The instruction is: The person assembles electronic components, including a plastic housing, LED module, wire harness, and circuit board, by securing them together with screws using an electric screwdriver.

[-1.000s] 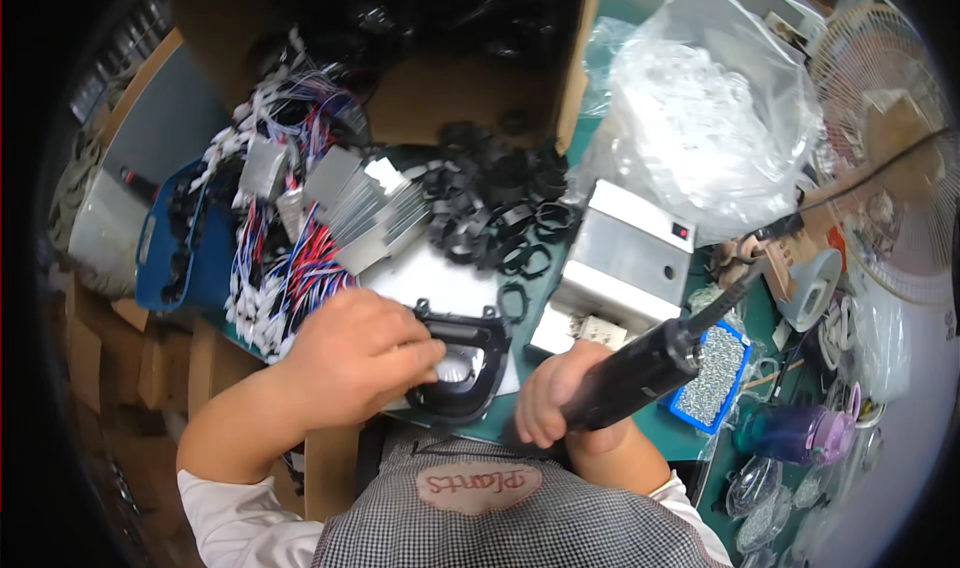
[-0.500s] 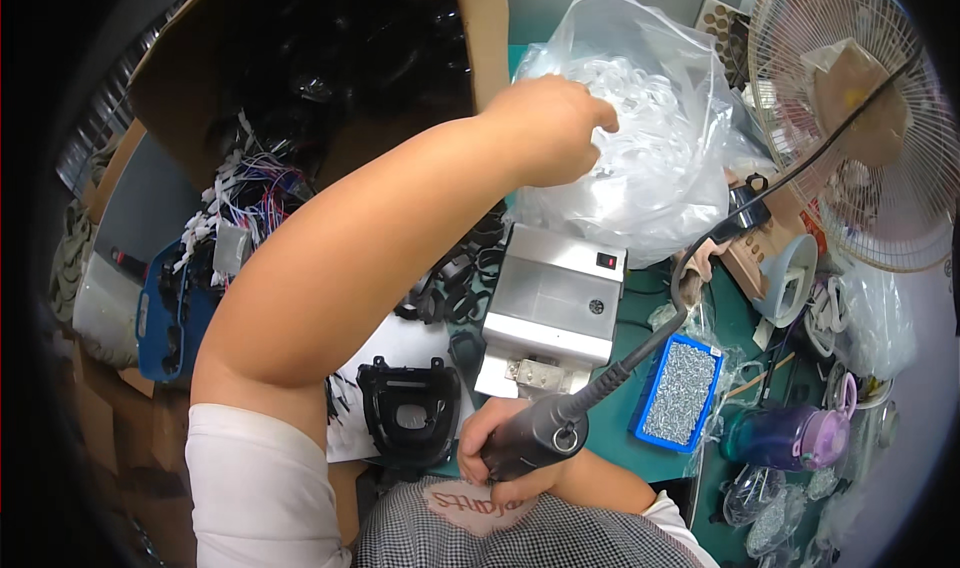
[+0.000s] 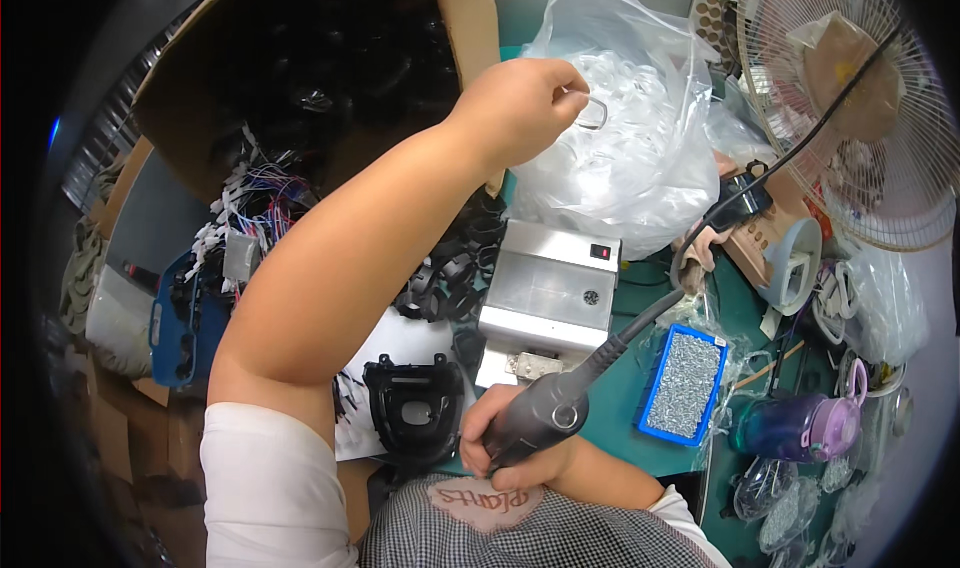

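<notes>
From the head view, the left hand [image 3: 522, 110] is up over the clear bag [image 3: 665, 203], thumb and fingers pinching a small clear ring [image 3: 604, 115] above the heap of pale pieces. Down low, the right hand [image 3: 538, 467] wraps its fingers round a thick black tool handle [image 3: 538, 426], cord running up from it. The black frame [image 3: 415, 405] lies on a white sheet [image 3: 405, 340], just left of that hand. Writing? Red lettering on the pale patch [image 3: 485, 505] of the checked apron [image 3: 585, 530]!

Black tool [image 3: 538, 423], tip hidden
</notes>
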